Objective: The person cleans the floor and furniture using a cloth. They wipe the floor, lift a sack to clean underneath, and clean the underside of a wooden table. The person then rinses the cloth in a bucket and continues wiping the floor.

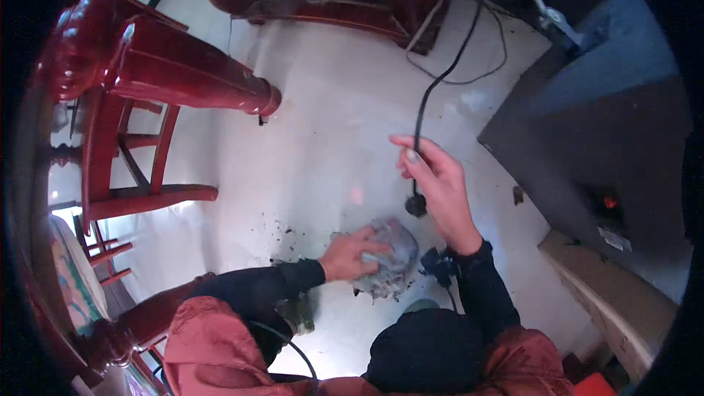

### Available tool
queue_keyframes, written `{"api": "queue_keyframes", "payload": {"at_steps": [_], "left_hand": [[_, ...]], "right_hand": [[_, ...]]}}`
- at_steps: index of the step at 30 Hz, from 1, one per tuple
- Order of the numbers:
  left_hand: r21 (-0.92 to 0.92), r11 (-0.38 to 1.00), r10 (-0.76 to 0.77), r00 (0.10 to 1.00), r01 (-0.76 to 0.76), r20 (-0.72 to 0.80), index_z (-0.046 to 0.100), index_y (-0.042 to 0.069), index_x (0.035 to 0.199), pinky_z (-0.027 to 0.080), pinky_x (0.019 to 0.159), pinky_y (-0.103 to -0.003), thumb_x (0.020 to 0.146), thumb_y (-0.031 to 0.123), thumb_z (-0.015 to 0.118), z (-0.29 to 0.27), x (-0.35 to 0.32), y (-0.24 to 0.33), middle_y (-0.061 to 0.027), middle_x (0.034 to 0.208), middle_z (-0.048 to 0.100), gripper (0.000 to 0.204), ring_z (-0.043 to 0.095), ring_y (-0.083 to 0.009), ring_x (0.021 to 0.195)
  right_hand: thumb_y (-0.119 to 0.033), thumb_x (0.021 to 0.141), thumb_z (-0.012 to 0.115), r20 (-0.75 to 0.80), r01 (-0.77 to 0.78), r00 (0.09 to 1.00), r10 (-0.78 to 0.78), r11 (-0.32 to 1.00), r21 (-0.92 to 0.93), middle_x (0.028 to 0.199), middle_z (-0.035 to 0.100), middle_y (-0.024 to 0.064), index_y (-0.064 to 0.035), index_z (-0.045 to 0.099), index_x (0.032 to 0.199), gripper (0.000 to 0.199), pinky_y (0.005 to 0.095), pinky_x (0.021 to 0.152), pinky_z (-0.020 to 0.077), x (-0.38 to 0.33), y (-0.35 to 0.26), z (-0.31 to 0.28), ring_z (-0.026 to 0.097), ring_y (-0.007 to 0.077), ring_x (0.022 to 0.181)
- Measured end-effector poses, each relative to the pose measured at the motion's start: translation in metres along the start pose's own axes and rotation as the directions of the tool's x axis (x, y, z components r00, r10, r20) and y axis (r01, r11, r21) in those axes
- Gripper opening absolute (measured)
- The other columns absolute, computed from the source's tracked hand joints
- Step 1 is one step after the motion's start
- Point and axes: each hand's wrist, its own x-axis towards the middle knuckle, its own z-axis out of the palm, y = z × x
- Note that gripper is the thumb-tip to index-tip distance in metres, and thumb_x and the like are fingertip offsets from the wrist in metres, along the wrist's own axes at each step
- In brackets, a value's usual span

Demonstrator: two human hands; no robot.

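Observation:
A black power cable (423, 106) is pinched between the thumb and fingers of my right hand (444, 187), held over the floor. Its dark plug end (416, 205) hangs just below those fingers. My left hand (350, 255) presses down on a crumpled grey cloth (400, 246), its fingers bent over the near side of it. Dark crumbs of dirt (381, 291) lie along the cloth's lower edge. Beside the cloth, under my right wrist, rests another black plug (438, 265) with a cord.
A glossy red-brown wooden furniture leg (194, 70) stands at the left, with chair parts (154, 194) below it. A large dark box-shaped unit (587, 139) fills the right side, above a cardboard box (601, 301). A wooden cabinet (352, 11) stands ahead. Loose dirt (282, 231) dots the pale floor.

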Motion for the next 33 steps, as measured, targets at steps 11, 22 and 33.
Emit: {"api": "queue_keyframes", "payload": {"at_steps": [11,22,33], "left_hand": [[-0.403,0.908,-0.400,0.520,0.115,-0.755,0.066,0.000,0.121,0.046,0.092,-0.029,0.076,0.013,0.072,-0.180,0.018,-0.102,-0.0108,0.106,0.066,0.048,0.061,-0.0211,0.100],[-0.016,0.926,-0.249,0.576,0.378,-0.779,0.066,0.011,0.124,0.042,0.104,-0.040,0.076,0.025,0.070,-0.144,0.077,-0.101,-0.0200,0.124,0.061,0.050,0.056,-0.0377,0.117],[0.132,0.989,0.076,0.996,-0.070,-0.048,0.069,0.024,0.122,0.053,0.093,-0.040,0.073,0.028,0.075,-0.007,0.070,0.004,-0.0118,0.120,0.060,0.049,0.062,-0.0312,0.111]], "right_hand": [[-0.008,0.096,0.057,0.128,-0.008,0.992,-0.018,0.979,0.203,0.109,0.063,0.0085,0.0028,0.059,0.127,0.033,0.0280,0.086,0.0528,0.187,0.050,0.033,0.062,0.0165,0.097],[-0.003,0.091,0.060,0.056,-0.020,0.998,0.011,0.988,0.151,0.134,0.058,0.0118,0.0005,0.046,0.143,0.053,0.0324,0.097,0.0500,0.134,0.089,-0.020,0.060,0.0228,0.117],[0.008,0.088,0.056,-0.365,-0.112,0.920,0.142,0.989,0.101,0.119,0.064,0.0081,-0.0022,0.056,0.133,0.047,0.0271,0.090,0.0497,-0.064,0.099,-0.080,0.062,0.0142,0.103]]}}
